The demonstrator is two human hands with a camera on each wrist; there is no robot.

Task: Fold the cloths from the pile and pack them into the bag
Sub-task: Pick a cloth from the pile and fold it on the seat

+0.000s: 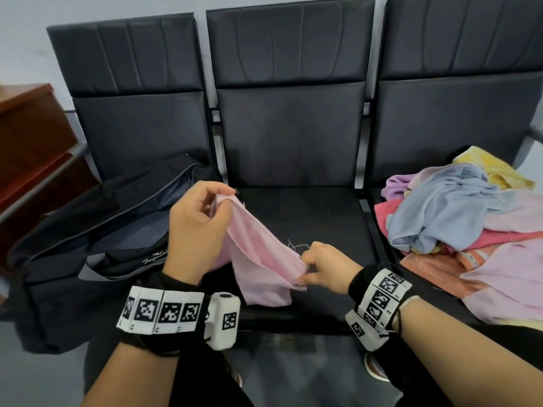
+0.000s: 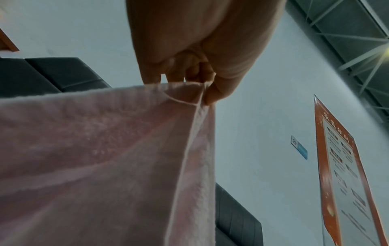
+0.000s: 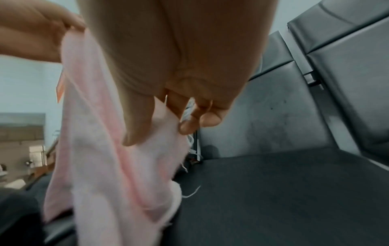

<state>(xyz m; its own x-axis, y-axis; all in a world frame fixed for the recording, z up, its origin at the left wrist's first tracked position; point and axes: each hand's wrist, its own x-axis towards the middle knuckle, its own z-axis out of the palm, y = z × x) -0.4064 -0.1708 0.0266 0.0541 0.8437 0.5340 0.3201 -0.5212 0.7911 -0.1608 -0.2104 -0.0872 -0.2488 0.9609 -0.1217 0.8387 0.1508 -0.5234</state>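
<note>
A pale pink cloth (image 1: 258, 257) hangs stretched between both hands above the middle black seat (image 1: 320, 218). My left hand (image 1: 202, 218) is raised and pinches the cloth's upper corner; the left wrist view shows the pink cloth (image 2: 101, 158) draped below the left hand (image 2: 202, 83), which grips its hem. Lower and to the right, my right hand (image 1: 320, 265) pinches the other end, and the right wrist view shows the right hand (image 3: 179, 116) curled into the pink cloth (image 3: 101, 158). An open black bag (image 1: 111, 230) lies on the left seat. The cloth pile (image 1: 458, 218) covers the right seat.
A row of three black padded chairs with high backs (image 1: 291, 83) faces me. A brown wooden cabinet (image 1: 32, 148) stands at the far left. The pile holds blue, pink, yellow and lilac cloths. Loose threads (image 1: 296, 245) trail from the pink cloth's edge.
</note>
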